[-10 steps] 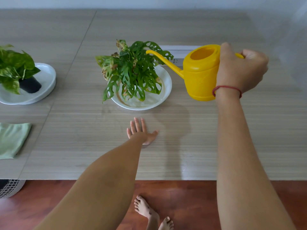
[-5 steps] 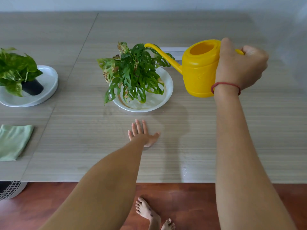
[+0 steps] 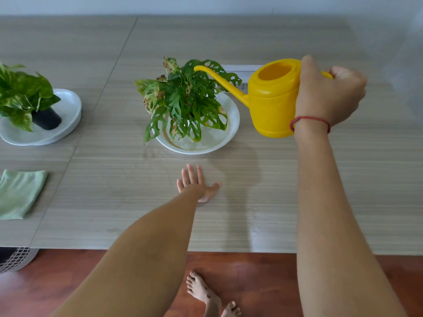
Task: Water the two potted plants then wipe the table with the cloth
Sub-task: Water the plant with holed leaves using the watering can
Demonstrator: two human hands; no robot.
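A yellow watering can (image 3: 272, 99) hangs above the table, gripped at its handle by my right hand (image 3: 329, 92). Its long spout reaches left over the holey-leaved plant (image 3: 183, 101), which stands in a white dish (image 3: 215, 143) at the table's middle. My left hand (image 3: 196, 184) lies flat on the table in front of that dish, fingers spread. A second plant (image 3: 20, 92) in a black pot sits on a white plate (image 3: 68, 110) at the far left. A folded green cloth (image 3: 19, 193) lies near the left front edge.
The wooden table (image 3: 297, 202) has a seam running down its left part and a white slot behind the middle plant. A few water drops (image 3: 254, 235) sit near the front edge. Below are red floorboards, my bare feet (image 3: 206, 291) and a white mesh basket (image 3: 13, 259).
The can has been lifted and moved slightly left, so its spout tip now sits over the middle plant's leaves. My left hand has stayed flat on the table.
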